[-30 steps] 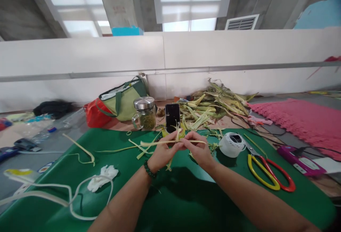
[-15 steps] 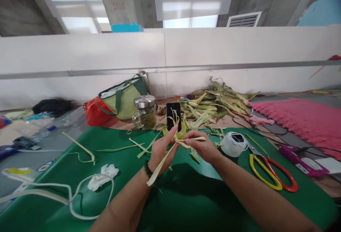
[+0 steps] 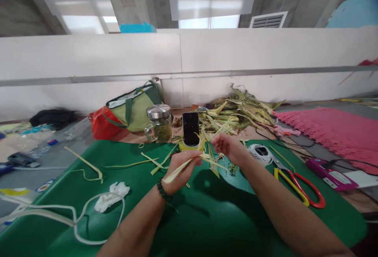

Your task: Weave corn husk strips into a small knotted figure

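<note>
My left hand (image 3: 180,168) is closed on a bundle of pale yellow-green leaf strips (image 3: 203,157) above the green table cover (image 3: 206,217). One long strip (image 3: 174,173) slants down to the left from that hand. My right hand (image 3: 227,146) is raised a little to the right, pinching the upper end of another strip. A dark bead bracelet (image 3: 162,189) circles my left wrist. A black phone (image 3: 190,128) stands upright just behind my hands.
A glass jar with a metal lid (image 3: 159,124), a green bag (image 3: 132,107) and a heap of husks (image 3: 236,113) lie beyond the cover. White twine spool (image 3: 260,152) and red-and-yellow scissors (image 3: 295,186) sit to the right. Loose strips (image 3: 88,166), crumpled tissue (image 3: 110,196) and white cord (image 3: 73,221) lie at left.
My right hand has lifted and drawn away to the right, pulling a strip with it. The left hand stayed in place with the bundle, its long strip still hanging down-left.
</note>
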The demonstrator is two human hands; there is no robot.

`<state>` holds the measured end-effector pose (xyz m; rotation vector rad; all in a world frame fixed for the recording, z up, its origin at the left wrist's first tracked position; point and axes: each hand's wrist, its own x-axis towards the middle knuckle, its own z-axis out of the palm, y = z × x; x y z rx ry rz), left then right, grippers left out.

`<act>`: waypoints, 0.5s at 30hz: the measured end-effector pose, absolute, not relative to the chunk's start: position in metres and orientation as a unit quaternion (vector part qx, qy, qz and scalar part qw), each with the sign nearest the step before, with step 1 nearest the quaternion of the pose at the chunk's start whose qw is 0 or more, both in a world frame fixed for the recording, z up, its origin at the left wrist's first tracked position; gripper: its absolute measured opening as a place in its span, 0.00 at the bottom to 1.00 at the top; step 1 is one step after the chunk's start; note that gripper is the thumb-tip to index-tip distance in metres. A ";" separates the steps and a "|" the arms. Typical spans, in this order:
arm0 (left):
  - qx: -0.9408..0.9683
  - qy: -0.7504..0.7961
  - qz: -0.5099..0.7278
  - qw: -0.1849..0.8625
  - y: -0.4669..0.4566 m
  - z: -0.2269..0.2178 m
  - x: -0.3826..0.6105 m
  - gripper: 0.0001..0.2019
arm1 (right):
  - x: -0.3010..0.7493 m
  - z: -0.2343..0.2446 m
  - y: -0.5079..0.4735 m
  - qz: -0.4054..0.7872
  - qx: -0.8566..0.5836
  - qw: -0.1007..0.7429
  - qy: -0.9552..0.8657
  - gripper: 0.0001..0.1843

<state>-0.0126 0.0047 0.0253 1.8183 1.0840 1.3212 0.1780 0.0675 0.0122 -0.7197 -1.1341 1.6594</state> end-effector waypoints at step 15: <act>0.511 0.316 0.467 0.649 0.011 0.014 -0.011 0.17 | 0.156 0.013 0.037 0.696 -0.254 0.407 -0.535 0.14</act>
